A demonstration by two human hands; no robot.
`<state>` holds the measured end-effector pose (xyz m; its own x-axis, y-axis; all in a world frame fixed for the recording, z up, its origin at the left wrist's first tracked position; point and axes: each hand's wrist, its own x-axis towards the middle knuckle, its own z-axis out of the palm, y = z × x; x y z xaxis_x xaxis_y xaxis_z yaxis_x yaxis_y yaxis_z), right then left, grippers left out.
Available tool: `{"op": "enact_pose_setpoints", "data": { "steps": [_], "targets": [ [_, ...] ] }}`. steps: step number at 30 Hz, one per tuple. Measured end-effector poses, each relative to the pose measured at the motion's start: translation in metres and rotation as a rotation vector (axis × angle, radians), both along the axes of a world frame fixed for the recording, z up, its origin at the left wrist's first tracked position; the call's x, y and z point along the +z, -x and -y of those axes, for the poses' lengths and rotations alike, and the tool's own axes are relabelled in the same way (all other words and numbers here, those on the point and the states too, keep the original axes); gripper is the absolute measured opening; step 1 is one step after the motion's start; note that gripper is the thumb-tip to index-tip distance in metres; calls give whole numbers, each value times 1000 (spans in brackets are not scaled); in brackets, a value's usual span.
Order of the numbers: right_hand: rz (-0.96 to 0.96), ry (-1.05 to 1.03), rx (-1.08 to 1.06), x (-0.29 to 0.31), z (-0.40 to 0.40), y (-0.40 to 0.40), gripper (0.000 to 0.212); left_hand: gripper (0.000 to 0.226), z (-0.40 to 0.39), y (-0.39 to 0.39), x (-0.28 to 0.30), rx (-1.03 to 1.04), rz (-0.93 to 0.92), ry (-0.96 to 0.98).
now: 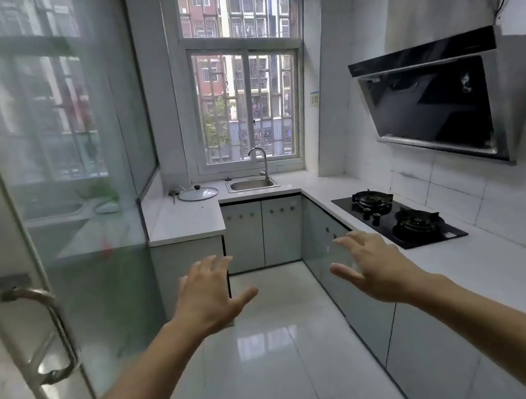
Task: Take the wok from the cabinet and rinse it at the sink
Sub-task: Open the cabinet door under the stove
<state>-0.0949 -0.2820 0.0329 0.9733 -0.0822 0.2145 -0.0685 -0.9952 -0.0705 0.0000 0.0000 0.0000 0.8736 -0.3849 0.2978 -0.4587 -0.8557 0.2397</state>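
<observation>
Both hands reach forward over the floor with bare forearms: the left hand (209, 295) has its fingers spread wide and straight, palm down, holding nothing, and the right hand (369, 267) mirrors it, fingers wide and relaxed, also holding nothing. They are well apart from each other and touch no object.

No wok shows anywhere; all the cabinet doors are closed, so I cannot tell where it sits.

Glossy white floor tiles (274, 348) reflect the window light. At left stands a glass door (49, 160) with a curved metal pull handle (50, 331). A white, smooth stone desk (187, 221) runs in a U along three walls, over flat pale grey cabinet doors (264, 232) with small round knobs. On the right wall hangs a slanted range hood (436, 102) of black glass and brushed steel, above a black glass gas hob (397, 216) with two burners set into the desk. Under the barred window (247, 104) a small rectangular steel sink (252, 184) is sunk in the desk, its basin showing nothing inside, with a curved chrome tap (261, 161) at its right rear. Just left of the sink a round glass lid (198, 193) with a dark knob lies flat on the desk.
</observation>
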Motion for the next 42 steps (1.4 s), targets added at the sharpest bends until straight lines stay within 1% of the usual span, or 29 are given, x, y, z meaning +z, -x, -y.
{"op": "enact_pose_setpoints", "data": {
  "steps": [1, 4, 5, 7, 8, 10, 11, 13, 14, 17, 20, 21, 23, 24, 27, 28, 29, 31, 32, 35, 37, 39, 42],
  "targets": [
    [1, -20, -14, -1, 7, -4, 83, 85, 7, -6, -1, -7, -7, -1],
    [12, -11, -50, -6, 35, -27, 109, 84, 31, -32, -7, -12, -6, -27],
    [17, -3, -51, -11, 47, -37, 110, 85, 41, -43, -9, -12, -6, -47],
    [11, 12, -54, -22, 68, -56, 94, 85, 62, -65, -14, -9, 0, -82],
    [6, 12, -54, -26, 79, -66, 94, 85, 72, -77, -13, -4, -1, -94],
    [-15, 15, -71, -37, 102, -87, 102, 85, 96, -100, -13, 2, 0, -115],
    [-30, 13, -78, -42, 113, -97, 99, 86, 109, -111, -12, 0, 4, -124],
    [-66, 10, -88, -52, 132, -115, 85, 86, 135, -133, -13, -19, 3, -145],
    [-79, 9, -91, -55, 139, -122, 82, 86, 148, -142, -14, -30, 2, -153],
    [-116, -5, -106, -62, 162, -146, 95, 86, 184, -169, -21, -63, -9, -168],
    [-107, -41, -118, -62, 183, -172, 104, 85, 214, -201, -29, -99, -26, -169],
    [-110, -42, -127, -62, 190, -180, 100, 85, 223, -214, -31, -112, -30, -169],
    [-119, -32, -151, -65, 203, -202, 85, 85, 237, -242, -39, -134, -44, -163],
    [-119, -35, -162, -67, 209, -213, 84, 86, 243, -257, -42, -144, -54, -159],
    [-88, -36, -209, -70, 227, -254, 103, 85, 258, -305, -52, -175, -63, -133],
    [-83, -37, -222, -70, 231, -268, 103, 84, 262, -323, -54, -187, -67, -127],
    [-82, -41, -233, -69, 234, -282, 97, 84, 266, -341, -57, -199, -67, -120],
    [-75, -42, -253, -67, 237, -311, 79, 84, 274, -380, -57, -226, -68, -107],
    [-71, -48, -270, -65, 239, -326, 75, 84, 277, -400, -55, -239, -67, -102],
    [-70, -47, -325, -53, 245, -371, 84, 84, 292, -459, -48, -281, -44, -82],
    [-51, -40, -347, -50, 252, -400, 77, 82, 304, -494, -46, -306, -34, -56],
    [-51, -60, -371, -51, 261, -425, 76, 81, 318, -522, -49, -330, -55, -38],
    [-71, -75, -397, -58, 276, -460, 95, 81, 339, -559, -60, -366, -101, -37]
  ]
}}
